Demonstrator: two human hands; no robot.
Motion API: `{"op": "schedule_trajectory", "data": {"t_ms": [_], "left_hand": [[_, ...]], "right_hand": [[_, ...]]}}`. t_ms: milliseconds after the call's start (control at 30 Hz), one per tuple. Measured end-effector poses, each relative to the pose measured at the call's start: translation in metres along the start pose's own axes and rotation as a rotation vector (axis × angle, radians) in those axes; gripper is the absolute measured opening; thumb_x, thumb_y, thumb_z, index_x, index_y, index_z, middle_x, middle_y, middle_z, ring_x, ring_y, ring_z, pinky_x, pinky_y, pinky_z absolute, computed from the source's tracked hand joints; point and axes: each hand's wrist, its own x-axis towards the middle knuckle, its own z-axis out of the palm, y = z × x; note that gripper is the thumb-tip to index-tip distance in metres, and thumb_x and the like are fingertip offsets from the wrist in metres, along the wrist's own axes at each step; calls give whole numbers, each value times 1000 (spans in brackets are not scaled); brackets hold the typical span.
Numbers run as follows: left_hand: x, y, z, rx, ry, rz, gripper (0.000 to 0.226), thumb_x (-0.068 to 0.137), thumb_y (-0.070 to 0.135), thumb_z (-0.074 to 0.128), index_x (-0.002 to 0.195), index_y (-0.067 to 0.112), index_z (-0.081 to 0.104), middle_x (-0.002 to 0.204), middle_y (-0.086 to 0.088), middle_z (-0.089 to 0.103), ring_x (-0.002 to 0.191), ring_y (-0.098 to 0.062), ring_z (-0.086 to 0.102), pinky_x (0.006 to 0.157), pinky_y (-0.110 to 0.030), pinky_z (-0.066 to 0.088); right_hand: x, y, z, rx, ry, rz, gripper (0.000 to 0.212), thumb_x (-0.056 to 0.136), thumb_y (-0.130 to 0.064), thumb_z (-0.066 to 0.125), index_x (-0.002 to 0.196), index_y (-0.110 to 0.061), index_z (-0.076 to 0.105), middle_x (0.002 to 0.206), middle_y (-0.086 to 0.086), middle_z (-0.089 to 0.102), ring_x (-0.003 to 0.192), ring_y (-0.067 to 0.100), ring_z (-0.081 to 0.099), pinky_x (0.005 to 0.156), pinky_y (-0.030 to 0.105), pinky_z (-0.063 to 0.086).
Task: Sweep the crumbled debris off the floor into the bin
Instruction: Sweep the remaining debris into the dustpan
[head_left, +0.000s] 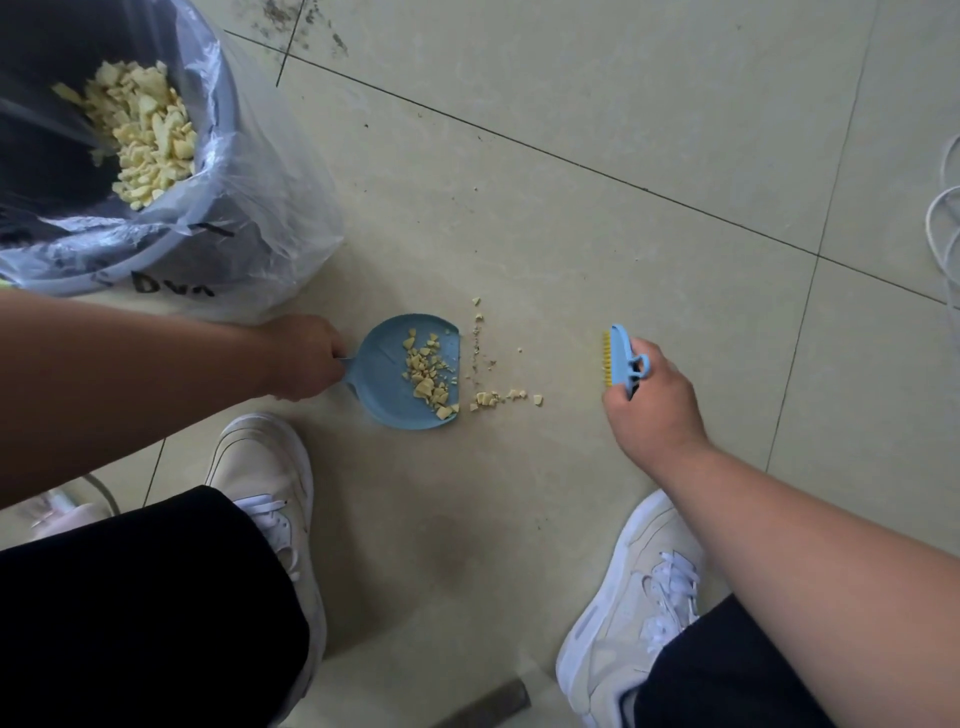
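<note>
Seen from above, a crouching person works over a pale tiled floor (597, 234). At centre left of the frame, the left hand (306, 358) has its grip curled tight round the handle of a small blue dustpan (384, 384), which lies flat on the tiles with a heap of yellow crumbled debris (428, 374) already in it. Just right of the pan's open lip, loose crumbs (498, 397) and fine dust lie on the floor. Further right, apart from them, the right hand (649, 405) holds a little blue brush (621, 361) in a closed grip, its yellow bristles turned toward the pan. In the upper left stands the bin (218, 228), lined with a clear bag and holding many yellow pieces. The gathering step looks partly done. The next move likely calls for a stroke leftward across the crumbs into the pan, kept steady, before tipping it into the bin.
</note>
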Motion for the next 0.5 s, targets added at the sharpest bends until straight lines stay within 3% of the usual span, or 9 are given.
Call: {"op": "schedule_trajectory", "data": {"t_ms": [167,333,500], "left_hand": [[-2,-4,1,70,-39,10,31,93,23,55,73,7,72,69,-17,77,62,-38,77,62,-47,66],[-6,-1,2,75,-39,-2,30,93,19,55,74,4,71,73,-18,78,62,-38,77,63,-41,64],[-9,4,3,72,-33,-2,32,95,23,56,77,2,73,78,-18,78,66,-37,77,63,-34,59]], "right_hand": [[-24,-1,25,-117,-162,-64,57,82,-14,60,138,-14,48,114,10,58,97,32,55,78,35,45],[-46,-37,57,-42,-216,-147,59,85,-19,61,141,-11,45,124,13,57,107,32,58,90,38,50],[-58,-83,80,106,-226,-165,59,86,-20,64,141,-12,46,121,11,59,107,29,58,92,35,48]]}}
